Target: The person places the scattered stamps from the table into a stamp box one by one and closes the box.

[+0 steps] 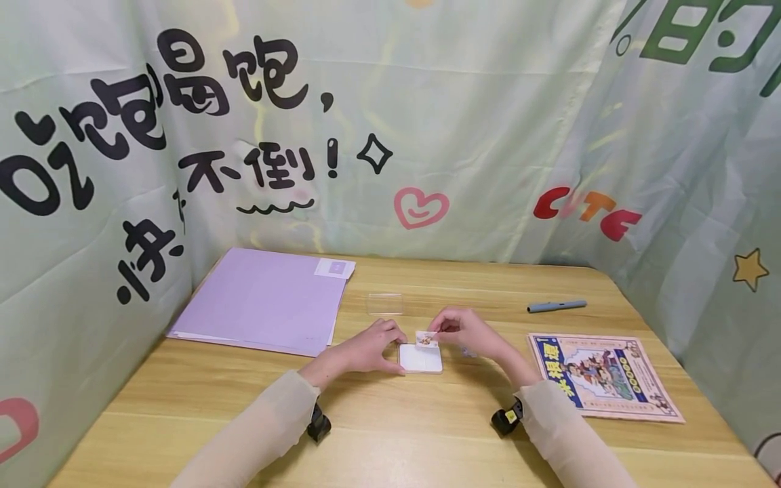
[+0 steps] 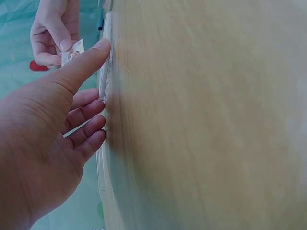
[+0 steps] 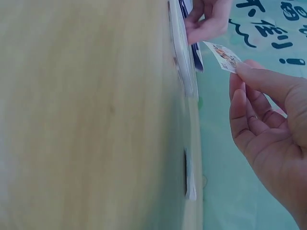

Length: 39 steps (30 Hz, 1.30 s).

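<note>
Head view: While our left hand (image 1: 372, 347) steadies the white card (image 1: 420, 358) on the desk (image 1: 390, 420), fingers relaxed, our right hand (image 1: 466, 332) pinches a small sticker (image 1: 426, 339) above its top edge.
Left wrist: thumb (image 2: 81, 64) extended against the card's edge.
Right wrist: sticker (image 3: 222, 55) clamped at the fingertips (image 3: 244, 72); placing it looks underway, and lowering it flat and square comes next.

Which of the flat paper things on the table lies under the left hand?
The small white card at the centre, which the left hand presses; the purple folder and colourful booklet lie untouched at the sides.
</note>
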Each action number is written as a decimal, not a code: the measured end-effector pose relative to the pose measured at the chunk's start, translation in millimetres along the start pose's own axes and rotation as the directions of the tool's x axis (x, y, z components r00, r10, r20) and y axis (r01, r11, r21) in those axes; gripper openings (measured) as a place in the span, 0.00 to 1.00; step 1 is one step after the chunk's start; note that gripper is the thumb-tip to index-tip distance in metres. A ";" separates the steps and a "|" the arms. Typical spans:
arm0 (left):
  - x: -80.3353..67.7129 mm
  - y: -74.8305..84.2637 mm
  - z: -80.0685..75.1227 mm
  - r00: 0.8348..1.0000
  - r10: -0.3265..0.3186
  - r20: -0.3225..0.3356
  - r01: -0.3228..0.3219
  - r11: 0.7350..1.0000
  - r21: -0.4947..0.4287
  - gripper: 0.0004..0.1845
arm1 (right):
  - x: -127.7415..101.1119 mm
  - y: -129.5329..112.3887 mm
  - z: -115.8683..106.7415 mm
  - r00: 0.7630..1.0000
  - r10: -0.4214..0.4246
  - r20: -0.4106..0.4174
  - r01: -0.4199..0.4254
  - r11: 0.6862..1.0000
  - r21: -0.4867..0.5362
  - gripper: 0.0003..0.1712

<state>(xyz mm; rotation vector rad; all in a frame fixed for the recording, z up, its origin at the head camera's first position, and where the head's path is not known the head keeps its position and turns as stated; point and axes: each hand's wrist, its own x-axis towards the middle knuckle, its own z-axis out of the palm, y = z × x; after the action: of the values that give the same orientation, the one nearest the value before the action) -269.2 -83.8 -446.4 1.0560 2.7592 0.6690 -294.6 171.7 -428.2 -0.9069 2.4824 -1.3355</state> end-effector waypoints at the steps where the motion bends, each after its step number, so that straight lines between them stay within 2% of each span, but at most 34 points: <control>1: 0.1 0.0 -0.1 1.000 0.000 0.000 0.000 1.000 0.000 0.29 | 0.1 -1.0 1.1 1.000 -0.005 0.003 0.005 1.000 -0.002 0.06; 10: 0.4 0.4 -0.4 1.000 -0.003 0.007 0.003 1.000 0.001 0.30 | 0.8 -11.0 11.7 0.999 -0.018 0.034 0.019 0.998 -0.055 0.04; 24: 0.1 1.1 -1.1 1.000 0.011 -0.005 -0.011 1.000 0.020 0.29 | 3.3 -20.5 23.5 0.994 -0.054 0.093 0.060 0.996 -0.061 0.04; 39: -1.4 3.2 -2.1 1.000 0.005 0.002 -0.005 1.000 0.005 0.29 | 4.8 -13.6 29.4 0.996 -0.064 0.067 0.073 0.987 -0.141 0.05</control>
<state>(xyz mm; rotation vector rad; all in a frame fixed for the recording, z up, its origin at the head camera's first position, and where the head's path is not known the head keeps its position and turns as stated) -266.8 -83.3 -443.2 1.0649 2.7592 0.6615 -280.1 142.8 -433.8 -1.0573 2.5472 -1.1411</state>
